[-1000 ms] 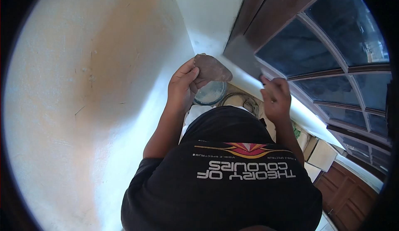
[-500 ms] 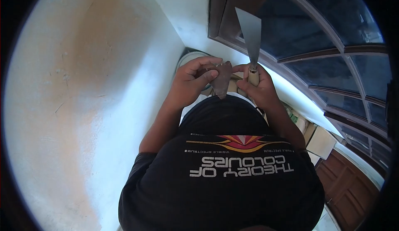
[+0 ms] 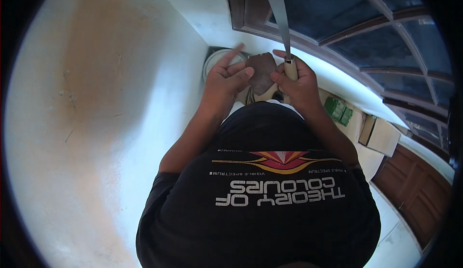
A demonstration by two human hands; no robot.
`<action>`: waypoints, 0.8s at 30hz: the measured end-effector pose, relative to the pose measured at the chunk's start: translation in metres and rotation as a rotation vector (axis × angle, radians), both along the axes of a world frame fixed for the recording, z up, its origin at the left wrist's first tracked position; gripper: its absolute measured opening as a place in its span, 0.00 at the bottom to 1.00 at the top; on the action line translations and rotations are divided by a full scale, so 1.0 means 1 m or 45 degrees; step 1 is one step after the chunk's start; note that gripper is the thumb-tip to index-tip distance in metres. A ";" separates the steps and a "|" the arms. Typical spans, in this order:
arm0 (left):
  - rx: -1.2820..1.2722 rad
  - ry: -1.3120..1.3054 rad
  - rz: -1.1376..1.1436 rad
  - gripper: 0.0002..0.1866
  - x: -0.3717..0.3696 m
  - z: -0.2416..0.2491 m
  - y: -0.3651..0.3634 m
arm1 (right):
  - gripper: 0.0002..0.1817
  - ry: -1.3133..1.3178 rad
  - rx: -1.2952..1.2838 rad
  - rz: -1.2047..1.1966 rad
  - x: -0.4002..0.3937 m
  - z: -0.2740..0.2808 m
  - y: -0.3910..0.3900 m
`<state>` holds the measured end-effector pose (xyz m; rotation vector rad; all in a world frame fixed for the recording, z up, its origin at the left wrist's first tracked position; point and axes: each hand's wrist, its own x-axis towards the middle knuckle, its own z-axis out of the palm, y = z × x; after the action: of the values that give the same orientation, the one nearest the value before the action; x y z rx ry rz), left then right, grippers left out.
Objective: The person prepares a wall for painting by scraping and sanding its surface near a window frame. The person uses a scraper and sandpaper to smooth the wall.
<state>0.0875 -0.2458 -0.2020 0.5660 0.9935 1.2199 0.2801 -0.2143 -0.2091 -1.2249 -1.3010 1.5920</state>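
Note:
A brown, worn piece of sandpaper is held flat in front of my body, its face turned up. My left hand pinches its left edge between thumb and fingers, with the index finger lifted away. In my right hand a putty knife stands with its blade pointing away from me and its pale handle against the palm. My right thumb and fingertips also touch the sandpaper's right edge.
A wall with orange-brown patches rises on the left. A dark-framed window is at the upper right. Beyond my left hand sits a round whitish lid or bucket. Lower right are a green package, a box and a brown panelled door.
The sandpaper has gone from a narrow, tilted shape to a wider, flat one between both hands. My left index finger has lifted off, and the putty knife blade has turned more edge-on.

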 end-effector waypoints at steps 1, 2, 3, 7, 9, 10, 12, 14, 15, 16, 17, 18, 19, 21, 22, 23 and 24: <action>-0.111 -0.244 -0.016 0.22 -0.001 -0.009 -0.001 | 0.24 -0.008 -0.006 -0.021 0.001 -0.001 -0.003; -0.117 -0.255 -0.033 0.22 -0.001 -0.016 -0.004 | 0.24 -0.020 -0.001 -0.030 0.002 -0.003 -0.005; -0.161 -0.198 -0.063 0.21 0.000 -0.022 -0.007 | 0.24 -0.034 0.003 -0.035 0.003 -0.005 -0.009; -0.017 0.248 -0.103 0.17 0.000 -0.031 -0.010 | 0.22 -0.041 -0.116 -0.079 0.000 -0.015 -0.022; 0.040 0.309 -0.084 0.16 0.001 -0.034 -0.012 | 0.20 -0.197 -0.162 -0.056 0.002 -0.019 -0.029; 0.099 0.381 -0.054 0.15 0.001 -0.036 -0.014 | 0.20 -0.203 -0.169 -0.065 0.002 -0.020 -0.032; 0.114 0.380 -0.060 0.15 0.002 -0.035 -0.016 | 0.18 -0.075 -0.132 -0.087 0.001 -0.018 -0.035; 0.133 0.385 -0.059 0.15 0.001 -0.032 -0.018 | 0.18 -0.071 -0.166 -0.087 -0.002 -0.012 -0.038; 0.128 0.361 -0.067 0.15 0.001 -0.029 -0.019 | 0.18 -0.066 -0.195 -0.079 -0.003 -0.010 -0.038; 0.121 0.338 -0.071 0.16 0.001 -0.027 -0.021 | 0.18 -0.063 -0.200 -0.074 -0.005 -0.011 -0.039; 0.115 0.343 -0.065 0.16 0.000 -0.027 -0.023 | 0.17 -0.036 -0.178 -0.094 -0.006 -0.012 -0.038; 0.094 0.288 -0.080 0.17 -0.001 -0.027 -0.025 | 0.17 -0.007 -0.157 -0.112 -0.008 -0.013 -0.038; 0.075 0.235 -0.093 0.18 -0.002 -0.027 -0.027 | 0.17 -0.001 -0.161 -0.102 -0.008 -0.013 -0.037; 0.086 0.253 -0.106 0.20 -0.004 -0.026 -0.031 | 0.17 0.029 -0.148 -0.092 -0.010 -0.011 -0.034; 0.101 0.263 -0.129 0.22 -0.004 -0.025 -0.032 | 0.17 0.037 -0.148 -0.083 -0.010 -0.012 -0.033; 0.100 0.271 -0.122 0.22 -0.004 -0.023 -0.034 | 0.18 0.080 -0.161 -0.068 -0.011 -0.014 -0.033; 0.081 0.296 -0.142 0.24 -0.004 -0.020 -0.036 | 0.19 0.123 -0.173 -0.053 -0.010 -0.015 -0.032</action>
<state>0.0832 -0.2815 -0.2223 0.8166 1.1047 1.1063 0.2697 -0.2461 -0.2238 -1.2321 -1.1152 1.7112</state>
